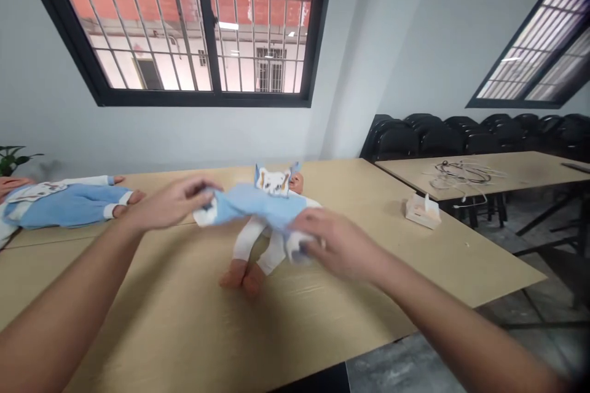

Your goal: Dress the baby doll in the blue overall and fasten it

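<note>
A baby doll in white leggings lies on its back on the wooden table, feet toward me. Above it I stretch a light blue baby garment with white cuffs between both hands. My left hand is closed on the garment's left cuff. My right hand is closed on its right cuff, over the doll's hip. The garment's bib with a printed animal face stands up in front of the doll's head.
A second doll in blue clothes lies at the table's far left. A tissue box sits at the right. Another table with cables and stacked black chairs stand beyond. The table's near edge drops to the floor at the bottom right.
</note>
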A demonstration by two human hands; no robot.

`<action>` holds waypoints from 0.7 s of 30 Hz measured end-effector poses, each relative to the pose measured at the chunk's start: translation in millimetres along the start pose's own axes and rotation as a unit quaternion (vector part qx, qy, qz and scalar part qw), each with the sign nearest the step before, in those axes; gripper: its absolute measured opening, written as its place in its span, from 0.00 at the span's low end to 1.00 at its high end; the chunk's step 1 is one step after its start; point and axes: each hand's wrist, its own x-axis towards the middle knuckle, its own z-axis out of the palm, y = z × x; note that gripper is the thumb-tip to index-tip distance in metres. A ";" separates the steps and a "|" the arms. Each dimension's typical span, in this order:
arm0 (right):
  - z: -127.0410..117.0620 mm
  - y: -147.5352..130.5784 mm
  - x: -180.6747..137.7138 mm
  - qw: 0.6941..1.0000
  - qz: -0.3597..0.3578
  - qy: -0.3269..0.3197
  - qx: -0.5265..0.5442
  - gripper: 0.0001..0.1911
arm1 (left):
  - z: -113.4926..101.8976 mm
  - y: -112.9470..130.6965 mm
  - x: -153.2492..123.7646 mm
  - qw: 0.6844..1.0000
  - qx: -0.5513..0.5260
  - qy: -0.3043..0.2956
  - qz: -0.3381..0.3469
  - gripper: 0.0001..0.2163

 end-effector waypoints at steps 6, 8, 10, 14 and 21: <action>72.9 44.3 -20.9 0.954 0.164 -0.177 0.179 0.24 | 88.9 -116.4 3.0 0.985 0.081 -0.130 -0.085 0.32; 103.8 71.7 -7.3 0.944 0.284 -0.031 0.162 0.29 | 117.7 -134.4 2.4 0.990 0.090 -0.079 -0.078 0.40; 136.1 97.5 9.4 0.922 0.358 0.041 0.138 0.35 | 139.4 -140.0 -2.0 0.993 0.076 -0.059 -0.068 0.42; 180.0 119.3 30.7 0.924 0.361 0.041 0.115 0.43 | 161.8 -128.1 -24.4 0.996 0.032 -0.024 -0.085 0.36; 171.5 100.9 -3.5 0.961 0.258 -0.004 0.096 0.36 | 174.9 -100.4 -88.1 0.987 -0.004 -0.047 -0.153 0.36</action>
